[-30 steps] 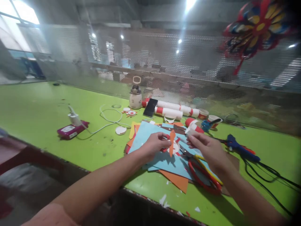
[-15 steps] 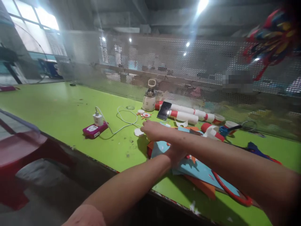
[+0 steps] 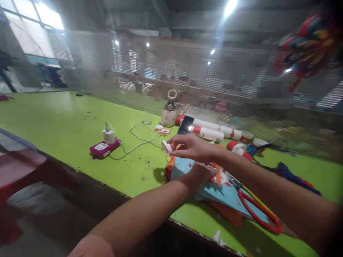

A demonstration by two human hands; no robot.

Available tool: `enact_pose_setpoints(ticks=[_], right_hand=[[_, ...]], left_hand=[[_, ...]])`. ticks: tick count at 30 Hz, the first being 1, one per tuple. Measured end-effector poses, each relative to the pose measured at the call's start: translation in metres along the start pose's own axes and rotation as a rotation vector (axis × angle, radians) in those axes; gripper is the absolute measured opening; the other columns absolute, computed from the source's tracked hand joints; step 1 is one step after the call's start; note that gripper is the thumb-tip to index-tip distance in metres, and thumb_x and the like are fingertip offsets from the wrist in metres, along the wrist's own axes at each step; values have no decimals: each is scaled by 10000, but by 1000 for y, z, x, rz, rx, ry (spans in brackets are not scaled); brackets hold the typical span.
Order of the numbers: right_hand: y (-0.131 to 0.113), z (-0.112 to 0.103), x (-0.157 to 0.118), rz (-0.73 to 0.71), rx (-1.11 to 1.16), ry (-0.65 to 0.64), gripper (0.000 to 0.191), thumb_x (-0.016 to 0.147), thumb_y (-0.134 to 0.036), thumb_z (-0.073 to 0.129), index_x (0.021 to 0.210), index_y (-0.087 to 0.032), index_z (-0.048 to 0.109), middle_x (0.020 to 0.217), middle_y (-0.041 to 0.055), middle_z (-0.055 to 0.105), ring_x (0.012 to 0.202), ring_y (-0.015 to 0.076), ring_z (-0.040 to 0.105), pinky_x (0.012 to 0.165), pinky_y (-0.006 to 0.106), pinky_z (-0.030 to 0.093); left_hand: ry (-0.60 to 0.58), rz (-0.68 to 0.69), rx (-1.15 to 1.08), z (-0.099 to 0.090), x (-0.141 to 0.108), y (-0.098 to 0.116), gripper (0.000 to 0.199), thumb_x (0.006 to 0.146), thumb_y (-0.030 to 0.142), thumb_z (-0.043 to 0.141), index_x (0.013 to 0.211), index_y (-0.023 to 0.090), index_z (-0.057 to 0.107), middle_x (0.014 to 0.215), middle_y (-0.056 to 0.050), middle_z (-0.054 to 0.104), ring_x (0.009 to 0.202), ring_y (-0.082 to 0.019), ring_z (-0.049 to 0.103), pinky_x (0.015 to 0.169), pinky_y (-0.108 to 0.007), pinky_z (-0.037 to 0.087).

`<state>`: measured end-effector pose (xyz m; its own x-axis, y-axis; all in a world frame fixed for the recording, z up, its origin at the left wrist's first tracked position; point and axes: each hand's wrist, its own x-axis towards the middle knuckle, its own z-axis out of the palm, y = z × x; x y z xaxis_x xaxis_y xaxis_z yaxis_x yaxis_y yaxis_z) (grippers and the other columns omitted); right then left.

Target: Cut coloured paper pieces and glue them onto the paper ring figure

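Note:
My right hand (image 3: pixel 189 146) pinches a shallow white paper cup base (image 3: pixel 166 147) by its edge, just above the table. Below it my left hand (image 3: pixel 200 175) lies over light blue paper (image 3: pixel 184 166), its fingers curled beside a white paper cut-out (image 3: pixel 222 176) with red and orange bits. What is in those fingers, if anything, I cannot make out. Red-handled scissors (image 3: pixel 259 210) rest on the blue paper to the right, with a yellow pencil-like stick (image 3: pixel 261 202) alongside. Orange paper (image 3: pixel 227 214) sticks out underneath.
Behind the hands are a phone (image 3: pixel 185 125) leaning on white-and-red paper cup stacks (image 3: pixel 210 134), a white bottle (image 3: pixel 168 116) and small sun-like cut-outs (image 3: pixel 164 131). A purple power strip (image 3: pixel 103 149) with a charger and cable sits left. A perforated screen (image 3: pixel 187 71) borders the table.
My right hand has picked the white cup base up off the table and drawn it slightly right and up, turning it on edge. My left hand has stayed on the blue paper.

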<state>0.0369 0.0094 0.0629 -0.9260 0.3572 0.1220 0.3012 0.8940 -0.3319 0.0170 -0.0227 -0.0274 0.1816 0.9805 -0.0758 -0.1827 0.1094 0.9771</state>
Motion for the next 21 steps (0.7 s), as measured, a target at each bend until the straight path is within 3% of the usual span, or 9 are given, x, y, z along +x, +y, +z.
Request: enact_pose_setpoints(ticks=[3,6,8,10,14,21], right_hand=[[10,-14,-64,183,726,165,138,821,-298,636,820,-175,573,879,38,669,798,162,641,749,325,508],[26,-12,-123,309,1123,387,142,760,-265,689,815,-174,595,815,26,661,753,163,638,772,360,507],[36,-6,-152,375,1225,521,151,719,-247,709,789,-172,598,802,23,646,751,164,627,796,371,504],[47,0,-173,432,1264,601,158,703,-248,705,786,-174,592,798,20,631,753,162,614,800,374,505],[65,9,-193,483,1314,655,137,705,-252,660,782,-183,570,769,13,610,735,157,593,766,357,513],[72,25,-197,540,1432,635,66,711,-205,616,729,-193,553,656,-24,561,591,110,541,660,283,509]], left_hand=[[-28,-34,28,4,5,-6,281,901,340,543,1129,186,601,1199,-72,586,1016,-236,593,849,-394,515],[-41,-40,29,4,11,-12,277,889,314,568,1103,138,582,1036,-70,628,838,-169,623,719,-351,538],[-22,-40,7,4,13,-14,225,769,242,694,912,79,633,774,-58,638,590,-109,567,559,-247,462],[-9,-41,-23,4,15,-15,246,674,219,752,848,88,637,674,-35,619,505,-80,513,487,-212,386],[18,-69,-52,4,15,-14,276,634,244,769,830,119,621,634,-9,584,468,-66,474,451,-206,352],[55,-107,-35,2,14,-12,219,649,225,760,777,123,615,602,13,532,459,-54,438,447,-212,354]])
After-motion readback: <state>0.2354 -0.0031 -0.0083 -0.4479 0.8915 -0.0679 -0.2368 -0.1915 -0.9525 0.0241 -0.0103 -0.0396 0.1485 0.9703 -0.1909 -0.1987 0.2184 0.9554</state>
